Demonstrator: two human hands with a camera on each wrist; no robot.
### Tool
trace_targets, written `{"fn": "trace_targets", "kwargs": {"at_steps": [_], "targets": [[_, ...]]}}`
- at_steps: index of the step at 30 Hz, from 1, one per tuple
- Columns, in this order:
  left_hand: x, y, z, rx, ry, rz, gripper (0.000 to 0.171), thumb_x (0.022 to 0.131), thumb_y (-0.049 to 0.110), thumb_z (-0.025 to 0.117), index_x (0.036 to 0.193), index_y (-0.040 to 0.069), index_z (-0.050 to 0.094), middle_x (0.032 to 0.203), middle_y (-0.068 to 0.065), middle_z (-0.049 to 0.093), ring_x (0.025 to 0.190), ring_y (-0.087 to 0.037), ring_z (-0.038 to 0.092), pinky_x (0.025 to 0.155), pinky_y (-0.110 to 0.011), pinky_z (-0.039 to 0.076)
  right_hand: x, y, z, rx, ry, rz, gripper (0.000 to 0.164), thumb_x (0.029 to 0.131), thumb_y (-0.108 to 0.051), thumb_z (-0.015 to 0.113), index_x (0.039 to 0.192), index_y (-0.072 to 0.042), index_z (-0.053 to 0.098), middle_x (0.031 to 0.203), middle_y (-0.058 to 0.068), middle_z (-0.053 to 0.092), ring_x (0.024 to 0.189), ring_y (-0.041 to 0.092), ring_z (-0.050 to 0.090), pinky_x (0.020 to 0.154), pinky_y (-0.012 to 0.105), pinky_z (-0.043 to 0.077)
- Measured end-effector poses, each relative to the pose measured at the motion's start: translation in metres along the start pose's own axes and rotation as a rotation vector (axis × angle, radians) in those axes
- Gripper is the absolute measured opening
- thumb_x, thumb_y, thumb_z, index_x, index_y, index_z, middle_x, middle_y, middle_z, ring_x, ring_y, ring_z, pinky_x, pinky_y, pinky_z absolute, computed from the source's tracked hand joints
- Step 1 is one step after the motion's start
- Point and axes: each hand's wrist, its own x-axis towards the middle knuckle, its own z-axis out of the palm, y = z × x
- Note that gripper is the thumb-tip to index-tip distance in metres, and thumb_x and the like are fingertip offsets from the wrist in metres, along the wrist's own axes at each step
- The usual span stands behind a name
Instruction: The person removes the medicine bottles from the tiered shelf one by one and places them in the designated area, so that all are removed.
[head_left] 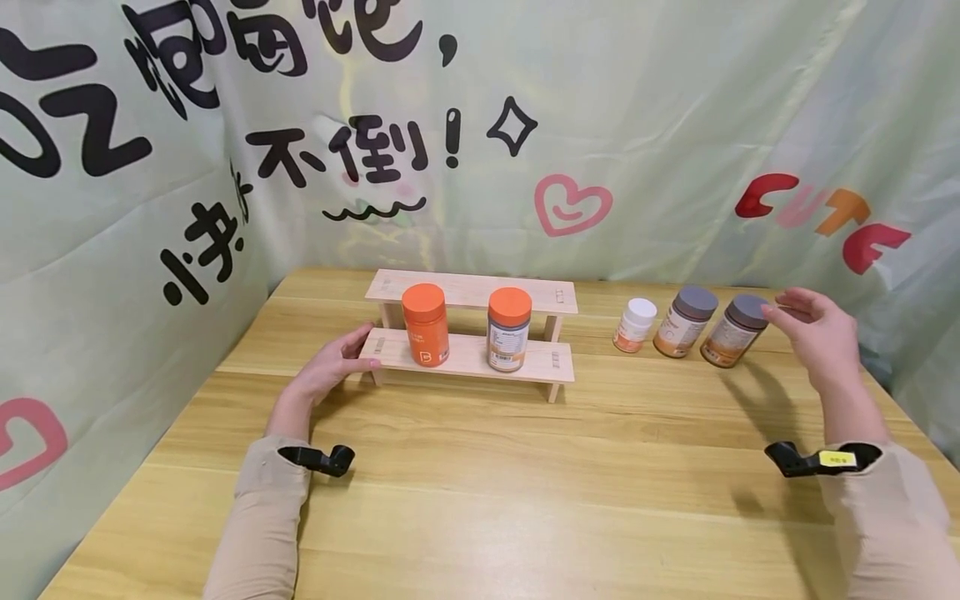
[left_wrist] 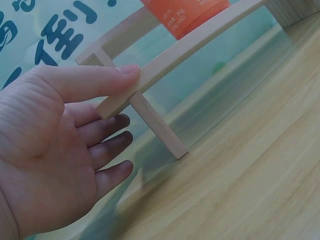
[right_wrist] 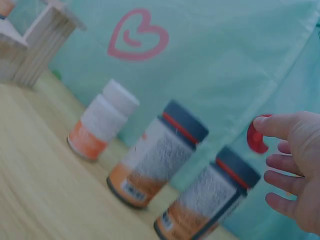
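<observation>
A small two-tier wooden shelf (head_left: 467,357) stands towards the back of the table. My left hand (head_left: 335,364) holds its lower tier at the left end, thumb (left_wrist: 107,82) on the front edge and index finger partly hidden behind the board. On that tier stand an all-orange bottle (head_left: 426,327) and an orange-capped bottle (head_left: 509,331) with a white label. To the right, my right hand (head_left: 821,333) hovers with loosely bent fingers, beside the rightmost grey-capped bottle (head_left: 731,333). A gap shows between hand and bottle in the right wrist view.
Left of the rightmost bottle stand another grey-capped bottle (head_left: 684,323) and a smaller white-capped bottle (head_left: 634,325), in a row on the wooden table (head_left: 517,492). A printed curtain (head_left: 660,125) hangs behind the table and along its sides.
</observation>
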Motion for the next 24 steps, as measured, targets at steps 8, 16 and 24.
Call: {"fn": "trace_targets", "kwargs": {"at_steps": [8,16,24], "targets": [[0.0,-0.001,0.0,0.003,0.001,-0.001,0.083,0.084,0.011,0.066,0.147,-0.001,0.013,0.153,-0.018,0.01,0.138,-0.032,0.014,0.112,-0.044,0.014,-0.005,-0.035,0.008,0.02,-0.066,-0.068,0.068,0.088,-0.037,0.061,0.144,-0.01,0.034,0.107,-0.022,0.051,0.103,-0.008,0.044,0.079,0.0,0.035],[0.0,0.001,0.001,0.006,0.004,-0.002,0.082,0.085,0.013,0.066,0.147,-0.001,0.014,0.153,-0.017,0.011,0.139,-0.031,0.013,0.112,-0.043,0.012,-0.008,-0.063,0.031,0.037,-0.141,-0.13,0.068,0.088,-0.039,0.06,0.144,-0.01,0.034,0.117,-0.013,0.052,0.103,-0.007,0.046,0.086,0.004,0.037],[-0.001,0.001,0.0,0.003,0.009,-0.005,0.082,0.085,0.012,0.066,0.147,-0.001,0.014,0.153,-0.016,0.011,0.139,-0.03,0.012,0.112,-0.043,0.012,-0.015,-0.093,0.057,0.032,-0.246,-0.212,0.067,0.09,-0.036,0.059,0.144,-0.007,0.032,0.132,0.009,0.049,0.107,-0.001,0.047,0.081,0.006,0.039]]}}
